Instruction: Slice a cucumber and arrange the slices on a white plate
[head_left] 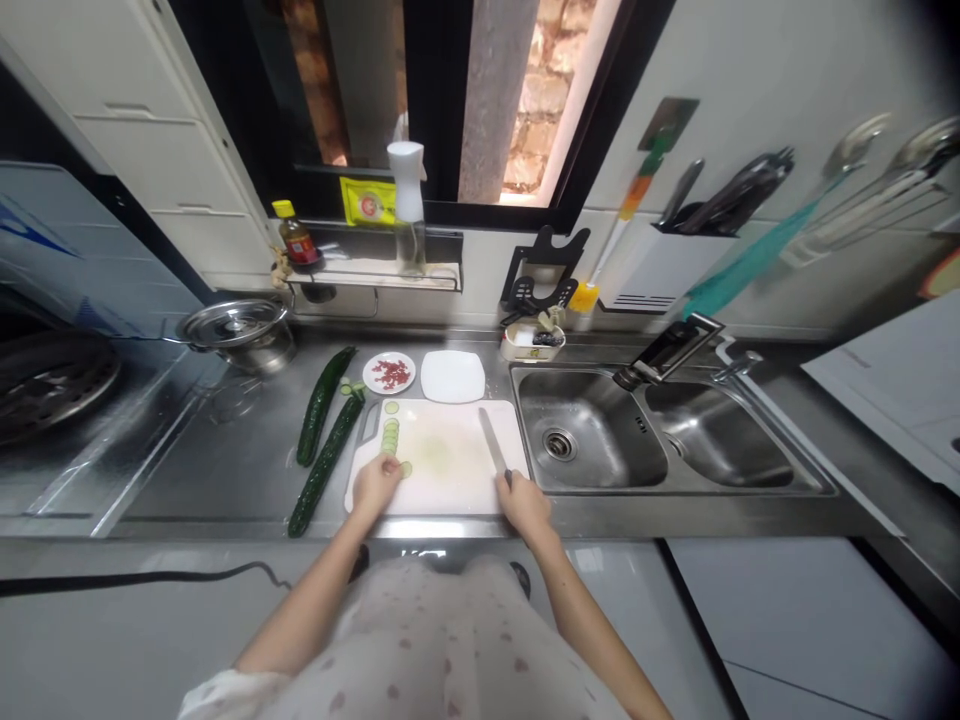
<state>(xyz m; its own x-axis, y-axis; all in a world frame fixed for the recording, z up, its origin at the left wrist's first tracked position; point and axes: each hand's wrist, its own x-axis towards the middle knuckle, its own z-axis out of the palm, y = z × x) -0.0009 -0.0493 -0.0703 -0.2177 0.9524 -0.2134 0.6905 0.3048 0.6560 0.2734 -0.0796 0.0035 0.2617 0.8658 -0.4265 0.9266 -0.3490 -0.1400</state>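
A white cutting board [450, 478] lies on the counter in front of me. My right hand [525, 505] is closed round the dark handle of a knife [492, 440], whose blade rests over the board's right side, pointing away from me. At the board's left side my left hand [377, 487] has its fingers drawn together on a cucumber slice [406, 469]. Just beyond those fingers runs a row of overlapping cucumber slices [391, 432]. Two long cucumbers, one farther [324, 405] and one nearer [326, 465], lie left of the board.
Behind the board stand a plate of chopped red pieces [390, 388] and a white square plate [453, 354]. To the right is a double sink [592, 480] with a black faucet [660, 358]. A lidded pot [259, 345] stands at the back left, below a shelf [442, 275] with bottles.
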